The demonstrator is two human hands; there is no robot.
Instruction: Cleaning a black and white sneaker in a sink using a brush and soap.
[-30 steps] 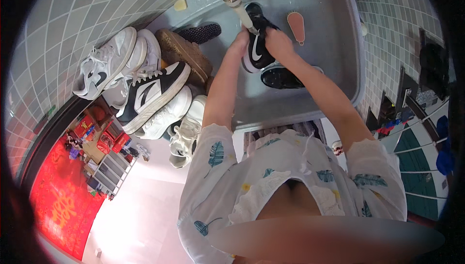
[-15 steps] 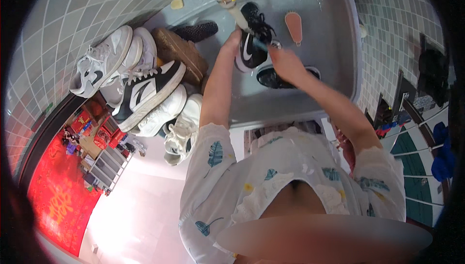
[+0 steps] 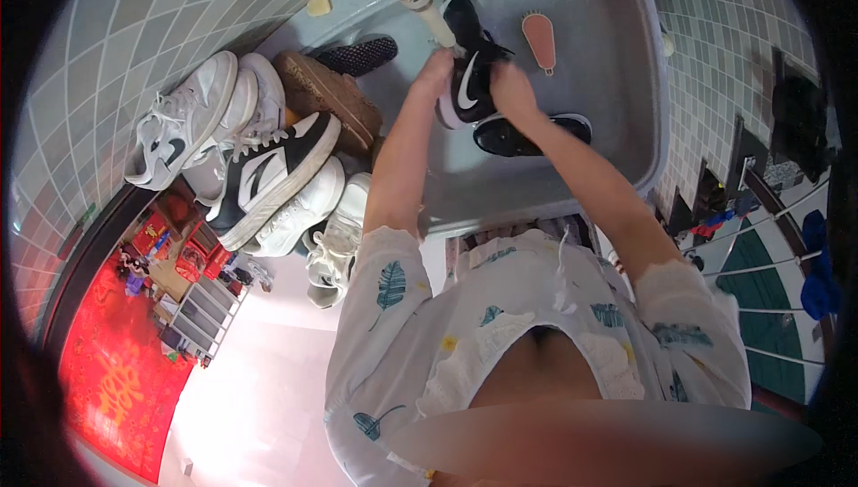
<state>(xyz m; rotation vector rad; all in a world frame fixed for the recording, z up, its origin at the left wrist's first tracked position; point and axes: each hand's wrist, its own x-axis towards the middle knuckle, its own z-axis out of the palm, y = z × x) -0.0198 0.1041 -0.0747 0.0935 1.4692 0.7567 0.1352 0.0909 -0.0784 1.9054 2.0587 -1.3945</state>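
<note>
- Swinging back in toward the middle, the right hand (image 3: 512,91) is now meeting the right edge of the black sneaker (image 3: 478,104) — half a second ago it was hanging farther right, blurred and apart from the upper.
- Most likely trouble, in judgement: the sneaker is probably wet, so it could be slipping out of the hold if either hand is loosening, and dropping onto the second black shoe (image 3: 500,139) lying just below it in the frame.
- Another risk: the tap nozzle (image 3: 437,27) is hanging right over the left hand (image 3: 434,74), so a quick upward jerk could be knocking knuckles or shoe against it; running water, if any, could be splashing off the upper. Whether water is flowing is not showing clearly.
- A wide swing to the right could also be brushing the pink brush (image 3: 538,40), which is lying near the right hand in the sink (image 3: 617,85).
- As for the grip, the left hand is clamping the sneaker's left side, by the pale sole; the right hand is pressing at the opposite edge, but its fingertips are hiding, so nobody can tell whether they are closing on it.
- The sneaker itself is sitting between both hands, upper centre of the frame — its white curved side mark is facing up, one dark end is pointing toward the top edge, beyond the hands.
</note>
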